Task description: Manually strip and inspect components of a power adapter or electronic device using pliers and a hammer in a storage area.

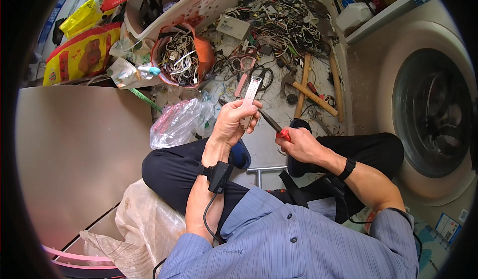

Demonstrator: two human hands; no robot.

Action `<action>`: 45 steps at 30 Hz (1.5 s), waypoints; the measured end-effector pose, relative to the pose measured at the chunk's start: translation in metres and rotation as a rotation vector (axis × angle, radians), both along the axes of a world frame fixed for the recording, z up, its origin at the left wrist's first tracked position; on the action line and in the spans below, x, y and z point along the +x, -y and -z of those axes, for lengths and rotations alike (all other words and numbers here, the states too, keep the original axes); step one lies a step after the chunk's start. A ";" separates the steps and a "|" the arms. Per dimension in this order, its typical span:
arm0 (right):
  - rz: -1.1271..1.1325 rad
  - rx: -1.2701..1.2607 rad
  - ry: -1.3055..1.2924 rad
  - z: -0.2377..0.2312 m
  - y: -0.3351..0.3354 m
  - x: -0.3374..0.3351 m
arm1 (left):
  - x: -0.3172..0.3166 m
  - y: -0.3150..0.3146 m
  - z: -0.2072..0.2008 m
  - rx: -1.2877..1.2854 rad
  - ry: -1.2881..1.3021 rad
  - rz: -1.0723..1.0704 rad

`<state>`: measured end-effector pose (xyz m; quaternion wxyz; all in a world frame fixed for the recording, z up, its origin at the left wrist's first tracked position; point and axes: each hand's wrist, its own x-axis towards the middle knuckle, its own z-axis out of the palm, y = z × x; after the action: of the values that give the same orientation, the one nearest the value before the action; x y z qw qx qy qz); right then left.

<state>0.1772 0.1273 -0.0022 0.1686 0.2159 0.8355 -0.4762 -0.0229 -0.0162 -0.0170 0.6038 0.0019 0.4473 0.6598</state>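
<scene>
My left hand (230,122) pinches a slim, pale pink-and-white strip (252,91) with small marks along its face, held upright over the floor. What kind of thing it is, I cannot make out. Red-handled long-nose pliers (270,122) sit in my closed right hand (302,145), their dark jaws pointing up and left. The jaw tips reach close to my left fingers at the strip's lower part; whether they touch it is hidden. Just beyond the strip lie black-handled scissors (267,76) and a pink looped item (246,64).
A tangled cable heap (289,30) covers the far floor, with a hammer (313,98) at its near side. An orange bag (204,55) of white cables and a clear plastic bag (181,122) stand left. A washing machine (388,80) bounds the right. A metal T-bar (266,169) lies between my legs.
</scene>
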 end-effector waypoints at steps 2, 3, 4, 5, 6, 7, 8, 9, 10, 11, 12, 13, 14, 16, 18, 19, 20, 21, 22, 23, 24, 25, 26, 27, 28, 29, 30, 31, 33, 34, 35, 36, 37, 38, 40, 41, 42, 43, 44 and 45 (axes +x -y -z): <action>0.053 -0.245 0.049 -0.006 -0.001 -0.004 | 0.002 -0.001 -0.003 0.036 -0.056 -0.026; 0.052 -0.248 0.047 -0.012 -0.001 -0.006 | 0.003 0.000 -0.003 0.033 -0.058 -0.027; 0.062 -0.378 0.156 -0.019 -0.003 -0.008 | 0.004 0.001 -0.001 0.032 -0.163 -0.032; 0.078 -0.506 0.268 -0.024 -0.004 -0.008 | 0.005 0.000 -0.001 0.034 -0.265 -0.033; 0.082 -0.509 0.269 -0.022 -0.005 -0.007 | 0.007 -0.002 -0.002 0.033 -0.262 -0.028; 0.111 -0.636 0.304 -0.019 -0.006 -0.004 | 0.008 -0.003 -0.001 -0.027 -0.396 -0.017; 0.139 -0.765 0.338 -0.018 -0.006 -0.002 | 0.010 -0.004 -0.002 -0.089 -0.529 -0.006; 0.145 -0.770 0.343 -0.018 -0.007 0.000 | 0.011 -0.005 0.002 -0.091 -0.523 0.000; 0.162 -0.796 0.357 -0.019 -0.009 0.001 | 0.010 -0.008 0.009 -0.037 -0.495 -0.093; 0.173 -0.829 0.375 -0.018 -0.010 0.002 | 0.010 -0.008 0.015 0.008 -0.466 -0.191; 0.109 -0.693 0.401 -0.017 -0.016 0.002 | 0.002 -0.011 0.019 0.039 -0.387 -0.299; 0.004 -0.523 0.369 -0.019 -0.024 0.002 | -0.005 -0.013 0.023 0.036 -0.318 -0.367; 0.070 -0.536 0.334 -0.024 -0.026 -0.002 | -0.013 -0.013 0.029 0.020 -0.265 -0.402; 0.199 -0.525 0.250 -0.033 -0.037 -0.007 | -0.015 -0.024 0.053 -0.031 -0.231 -0.389; 0.307 -0.505 0.137 -0.037 -0.051 -0.012 | -0.006 -0.032 0.097 -0.118 -0.232 -0.295; 0.361 -0.498 0.127 -0.045 -0.055 -0.016 | 0.001 -0.032 0.119 -0.133 -0.226 -0.284; 0.355 -0.496 0.103 -0.052 -0.059 -0.019 | 0.008 -0.026 0.143 -0.207 -0.219 -0.277; 0.350 -0.491 0.077 -0.055 -0.063 -0.023 | 0.014 -0.020 0.168 -0.278 -0.214 -0.270; 0.362 -0.495 0.072 -0.051 -0.068 -0.022 | 0.025 -0.015 0.190 -0.371 -0.207 -0.271; 0.365 -0.502 0.083 -0.052 -0.069 -0.022 | 0.041 -0.007 0.209 -0.469 -0.195 -0.266; 0.429 -0.502 0.058 -0.057 -0.069 -0.022 | 0.056 -0.003 0.223 -0.577 -0.255 -0.200; 0.489 -0.508 0.028 -0.058 -0.068 -0.022 | 0.070 0.007 0.236 -0.634 -0.295 -0.156; 0.501 -0.510 0.038 -0.055 -0.069 -0.020 | 0.082 0.011 0.245 -0.688 -0.310 -0.114; 0.487 -0.536 0.032 -0.052 -0.069 -0.018 | 0.091 0.015 0.251 -0.744 -0.324 -0.072; 0.472 -0.562 0.025 -0.051 -0.069 -0.016 | 0.098 0.017 0.258 -0.787 -0.346 -0.065; 0.466 -0.572 0.051 -0.052 -0.068 -0.018 | 0.099 0.018 0.261 -0.797 -0.344 -0.061; 0.450 -0.566 0.066 -0.051 -0.067 -0.018 | 0.099 0.017 0.264 -0.821 -0.362 -0.070; 0.433 -0.559 0.081 -0.050 -0.067 -0.019 | 0.100 0.016 0.268 -0.844 -0.381 -0.080; 0.429 -0.570 0.103 -0.051 -0.069 -0.020 | 0.102 0.010 0.275 -0.850 -0.383 -0.104; 0.421 -0.576 0.119 -0.050 -0.069 -0.021 | 0.101 0.008 0.278 -0.862 -0.398 -0.113; 0.427 -0.576 0.128 -0.049 -0.070 -0.020 | 0.105 0.006 0.282 -0.870 -0.408 -0.117; 0.453 -0.573 0.113 -0.048 -0.070 -0.020 | 0.107 0.005 0.285 -0.871 -0.402 -0.110; 0.477 -0.569 0.097 -0.047 -0.070 -0.019 | 0.108 0.004 0.288 -0.862 -0.396 -0.108; 0.481 -0.572 0.102 -0.045 -0.070 -0.019 | 0.108 0.005 0.289 -0.856 -0.393 -0.106; 0.512 -0.583 0.075 -0.042 -0.068 -0.019 | 0.109 0.006 0.292 -0.861 -0.381 -0.114; 0.514 -0.583 0.077 -0.041 -0.068 -0.018 | 0.109 0.004 0.292 -0.858 -0.371 -0.124; 0.522 -0.582 0.081 -0.040 -0.068 -0.017 | 0.109 0.003 0.291 -0.858 -0.369 -0.122; 0.529 -0.582 0.084 -0.039 -0.067 -0.017 | 0.107 0.002 0.289 -0.845 -0.356 -0.126; 0.528 -0.583 0.086 -0.038 -0.068 -0.016 | 0.107 0.004 0.287 -0.835 -0.343 -0.132; 0.541 -0.583 0.057 -0.037 -0.068 -0.015 | 0.106 0.005 0.285 -0.837 -0.342 -0.132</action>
<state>0.1618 0.1956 0.0351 0.1142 0.3845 0.5730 -0.7147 0.0832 -0.0208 -0.3022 0.4265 -0.1619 0.7679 0.4496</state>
